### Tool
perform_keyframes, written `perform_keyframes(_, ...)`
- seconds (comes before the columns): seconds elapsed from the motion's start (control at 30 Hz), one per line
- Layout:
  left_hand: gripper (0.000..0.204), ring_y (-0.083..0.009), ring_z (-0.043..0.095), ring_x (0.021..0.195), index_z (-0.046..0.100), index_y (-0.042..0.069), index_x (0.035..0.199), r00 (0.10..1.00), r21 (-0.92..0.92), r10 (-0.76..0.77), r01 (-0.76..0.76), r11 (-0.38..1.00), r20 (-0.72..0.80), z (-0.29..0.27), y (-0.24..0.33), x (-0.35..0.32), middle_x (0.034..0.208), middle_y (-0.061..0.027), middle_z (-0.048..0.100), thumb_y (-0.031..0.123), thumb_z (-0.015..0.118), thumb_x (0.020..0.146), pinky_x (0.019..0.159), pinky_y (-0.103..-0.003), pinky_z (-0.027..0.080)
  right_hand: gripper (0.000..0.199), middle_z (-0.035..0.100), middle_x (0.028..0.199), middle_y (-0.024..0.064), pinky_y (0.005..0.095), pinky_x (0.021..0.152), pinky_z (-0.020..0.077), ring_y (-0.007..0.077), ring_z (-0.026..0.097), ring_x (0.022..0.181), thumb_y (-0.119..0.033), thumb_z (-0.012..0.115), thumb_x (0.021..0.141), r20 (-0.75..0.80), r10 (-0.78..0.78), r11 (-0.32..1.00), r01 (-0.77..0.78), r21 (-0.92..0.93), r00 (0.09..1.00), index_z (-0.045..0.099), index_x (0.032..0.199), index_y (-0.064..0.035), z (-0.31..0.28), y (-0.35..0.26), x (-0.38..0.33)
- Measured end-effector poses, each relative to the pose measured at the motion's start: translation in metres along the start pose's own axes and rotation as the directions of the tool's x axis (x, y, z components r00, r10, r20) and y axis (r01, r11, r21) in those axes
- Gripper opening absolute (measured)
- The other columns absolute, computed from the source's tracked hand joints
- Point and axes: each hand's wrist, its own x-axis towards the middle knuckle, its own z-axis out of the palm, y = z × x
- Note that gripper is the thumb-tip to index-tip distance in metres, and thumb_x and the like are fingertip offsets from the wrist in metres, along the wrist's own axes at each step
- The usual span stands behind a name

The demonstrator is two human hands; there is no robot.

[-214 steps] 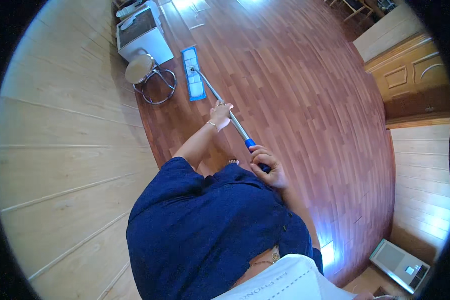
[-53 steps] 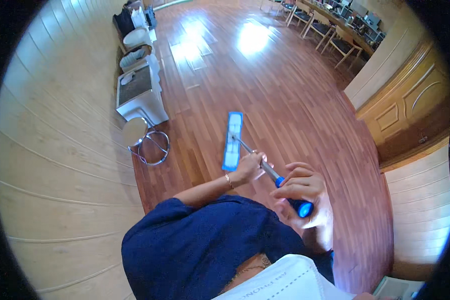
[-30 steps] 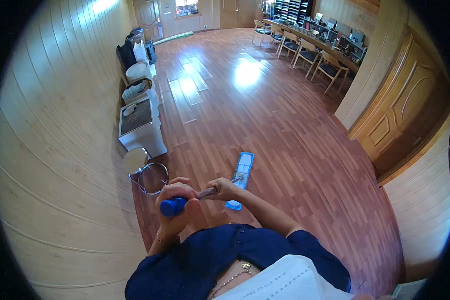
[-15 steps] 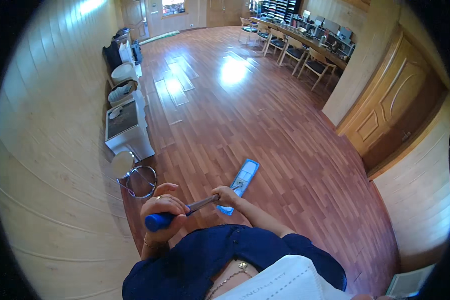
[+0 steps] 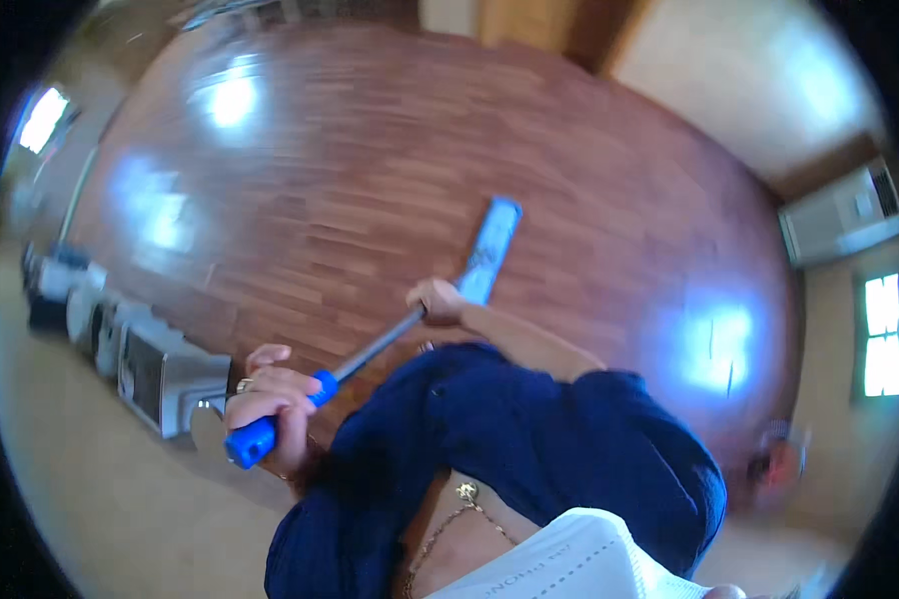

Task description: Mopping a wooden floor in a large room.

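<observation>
A flat mop with a light-blue head (image 5: pixel 493 240) extends out in front of me over the wooden floor. My left hand (image 5: pixel 282 404) is closed around the blue grip (image 5: pixel 254 441) at the top end of its metal pole (image 5: pixel 380 345). Lower down, my right hand (image 5: pixel 438 299) wraps around the pole, just this side of the mop head, and hides part of it. The pole slants from my lower left toward the middle. Motion blur leaves it unclear whether the head presses flat on the floor.
Along the left wall stands a white box-like unit (image 5: pixel 192 387) among other blurred items. A white appliance (image 5: pixel 841 217) is by the right wall, near a bright window (image 5: pixel 883 334). A blurred red object (image 5: pixel 777 465) lies at the lower right. The brown plank floor (image 5: pixel 370 200) reflects light.
My view has swung to the right, so the row of chairs has left it and a window has come in. Both hands keep hold of the mop, whose head now appears higher in view.
</observation>
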Motion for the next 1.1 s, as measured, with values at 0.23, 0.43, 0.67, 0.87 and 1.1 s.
perform_keyframes(0.23, 0.012, -0.0206, 0.06, 0.065, 0.049, 0.01, 0.095, 0.94, -0.274, 0.034, 0.064, 0.96, 0.339, 0.065, -0.069, 0.037, 0.066, -0.0034, 0.056, 0.018, 0.056, 0.09, 0.088, -0.053, 0.04, 0.017, 0.057, 0.063, 0.0147, 0.0488, 0.059, 0.0439, 0.0384, 0.057, 0.068, -0.016, 0.066, 0.06, -0.266, 0.399, 0.913, -0.408, 0.021, 0.878, 0.051, 0.058, -0.0085, -0.057, 0.023, -0.08)
perform_keyframes(0.43, 0.011, -0.0203, 0.061, 0.065, 0.051, 0.011, 0.095, 0.836, -0.513, 0.126, 0.203, 0.834, 0.535, 0.137, -0.102, 0.056, 0.065, -0.0027, 0.058, 0.015, 0.057, 0.087, 0.09, -0.051, 0.041, 0.026, 0.055, 0.062, 0.0136, 0.0452, 0.056, 0.042, 0.0355, 0.057, 0.066, -0.018, 0.072, 0.066, -0.502, 0.61, 0.753, -0.646, 0.126, 0.613, 0.05, 0.057, -0.0081, -0.074, 0.018, -0.158)
perform_keyframes(0.67, 0.013, -0.02, 0.068, 0.077, 0.06, 0.011, 0.086, 0.616, -0.582, 0.191, 0.533, 0.614, 0.765, 0.203, -0.102, 0.058, 0.073, -0.0031, 0.067, 0.012, 0.072, 0.081, 0.091, -0.042, 0.042, 0.033, 0.054, 0.06, 0.01, 0.043, 0.06, 0.0424, 0.0346, 0.056, 0.067, -0.022, 0.075, 0.069, -0.732, 0.642, 0.58, -0.77, 0.267, 0.229, 0.049, 0.056, -0.0087, -0.055, -0.01, -0.239)
perform_keyframes(0.87, 0.015, -0.0189, 0.068, 0.084, 0.067, 0.009, 0.081, 0.336, -0.428, 0.265, 0.719, 0.547, 0.904, 0.236, -0.101, 0.061, 0.077, -0.0022, 0.069, 0.012, 0.08, 0.074, 0.091, -0.039, 0.041, 0.03, 0.058, 0.064, 0.0129, 0.0421, 0.059, 0.042, 0.0347, 0.055, 0.065, -0.02, 0.076, 0.073, -0.858, 0.513, 0.496, -0.812, 0.308, -0.012, 0.052, 0.06, -0.0066, -0.024, -0.049, -0.273)
perform_keyframes(1.1, 0.015, -0.0204, 0.068, 0.085, 0.068, 0.009, 0.076, 0.195, -0.395, 0.399, 0.757, 0.52, 0.896, 0.267, -0.06, 0.05, 0.08, -0.0045, 0.07, 0.008, 0.082, 0.07, 0.087, -0.037, 0.044, 0.035, 0.059, 0.063, 0.0089, 0.0403, 0.074, 0.0414, 0.029, 0.06, 0.066, -0.029, 0.07, 0.079, -0.807, 0.589, 0.256, -0.938, 0.233, -0.04, 0.051, 0.057, -0.0101, -0.016, -0.099, -0.321)
